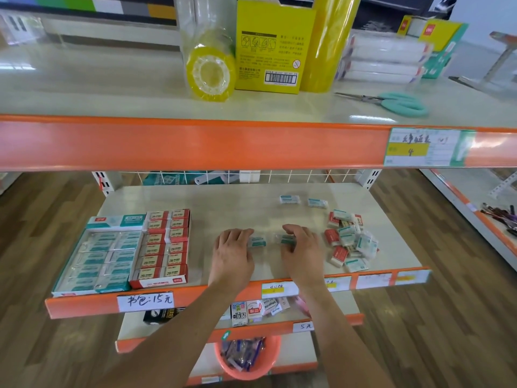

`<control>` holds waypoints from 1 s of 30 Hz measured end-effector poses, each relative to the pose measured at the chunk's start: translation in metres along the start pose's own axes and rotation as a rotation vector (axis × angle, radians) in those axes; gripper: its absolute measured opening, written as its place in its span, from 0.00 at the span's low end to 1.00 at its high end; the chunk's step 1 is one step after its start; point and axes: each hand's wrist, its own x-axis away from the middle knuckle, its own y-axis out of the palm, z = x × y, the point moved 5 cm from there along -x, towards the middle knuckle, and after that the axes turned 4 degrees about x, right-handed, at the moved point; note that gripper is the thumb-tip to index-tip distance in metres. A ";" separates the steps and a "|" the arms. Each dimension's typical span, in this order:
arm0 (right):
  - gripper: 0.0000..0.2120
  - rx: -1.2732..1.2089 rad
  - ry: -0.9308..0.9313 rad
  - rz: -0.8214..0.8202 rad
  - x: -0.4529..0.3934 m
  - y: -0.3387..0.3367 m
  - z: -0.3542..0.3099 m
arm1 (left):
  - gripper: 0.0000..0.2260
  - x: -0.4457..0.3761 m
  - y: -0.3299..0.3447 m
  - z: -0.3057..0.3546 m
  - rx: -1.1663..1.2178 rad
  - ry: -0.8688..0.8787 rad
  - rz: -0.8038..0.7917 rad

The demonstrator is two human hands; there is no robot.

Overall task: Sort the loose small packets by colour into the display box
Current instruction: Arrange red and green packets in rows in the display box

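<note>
Teal-and-white packet (pixel 256 241) under the left hand's (pixel 233 252) fingertips, flat on the middle shelf (pixel 237 203); fingers curled down onto it, contact plain, a true grip I cannot tell. Right hand (pixel 300 249) alongside, fingers bent over a second teal packet (pixel 286 238), pinching its near edge against the shelf. The two packets lie just apart, between the hands. At 3 o'clock from the right hand, a loose heap (pixel 349 240) of red and teal packets, jumbled, some overlapping. At 1 o'clock, two lone teal packets (pixel 303 200) near the back. At 9 o'clock from the left hand, the red display box (pixel 163 247), rows filled, touching the teal display box (pixel 103 259) farther left. Above, scissors (pixel 397 103) on the upper shelf.
</note>
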 end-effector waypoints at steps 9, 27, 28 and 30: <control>0.18 -0.015 -0.002 -0.076 0.000 0.004 -0.001 | 0.16 -0.002 0.002 0.000 0.032 0.020 -0.011; 0.18 0.055 -0.057 -0.202 0.002 0.003 -0.010 | 0.19 0.000 -0.004 0.001 0.052 -0.043 -0.079; 0.19 0.050 -0.045 -0.215 0.002 0.002 -0.011 | 0.20 -0.001 -0.005 0.001 0.048 -0.044 -0.088; 0.19 0.010 -0.016 -0.234 0.001 0.001 -0.012 | 0.20 -0.002 -0.006 0.001 0.036 -0.036 -0.104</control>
